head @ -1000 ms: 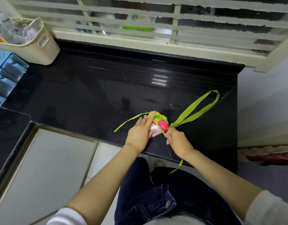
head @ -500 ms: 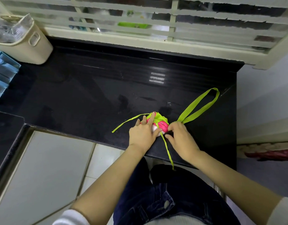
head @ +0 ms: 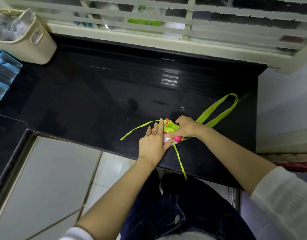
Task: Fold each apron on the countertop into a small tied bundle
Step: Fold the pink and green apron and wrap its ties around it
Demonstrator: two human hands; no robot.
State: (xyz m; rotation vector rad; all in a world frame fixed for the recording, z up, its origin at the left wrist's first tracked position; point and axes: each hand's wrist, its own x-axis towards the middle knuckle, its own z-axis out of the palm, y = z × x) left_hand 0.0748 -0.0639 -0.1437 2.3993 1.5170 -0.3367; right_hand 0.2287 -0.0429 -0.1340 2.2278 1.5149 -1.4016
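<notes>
Head view: my bundle (head: 170,129), the pink and green apron wadded small, sits on the counter (head: 97,101) close to the front edge, right of middle. My left hand (head: 153,144) lies flat on its near left side, fingers straight, pressing down and gripping nothing. My right hand (head: 185,127) is cupped over the right side, fingers curled round the far edge and thumb tucked at the front, so it grasps the bundle. Whether a tie is also pinched under that palm I cannot tell.

I judge nothing is knotted yet, and that is where it could go wrong. If I lift the left hand to fetch a tie, the slick folds may spring open and the wad loosen. The near tie (head: 179,160) hangs over the counter edge toward my legs; its weight, or a snag on my jeans, could drag the bundle off the front. The loop (head: 215,106) trails away to the far right and could be left outside the wrap. The left tie (head: 137,130) lies slack, so a hasty pull might slide the bundle rather than cinch it.

Counted: 1 apron, 2 loose ties, 1 loop, 2 hands. Far left stand 1 cream bin (head: 33,47) and 1 blue rack (head: 5,70), well apart from the work.
</notes>
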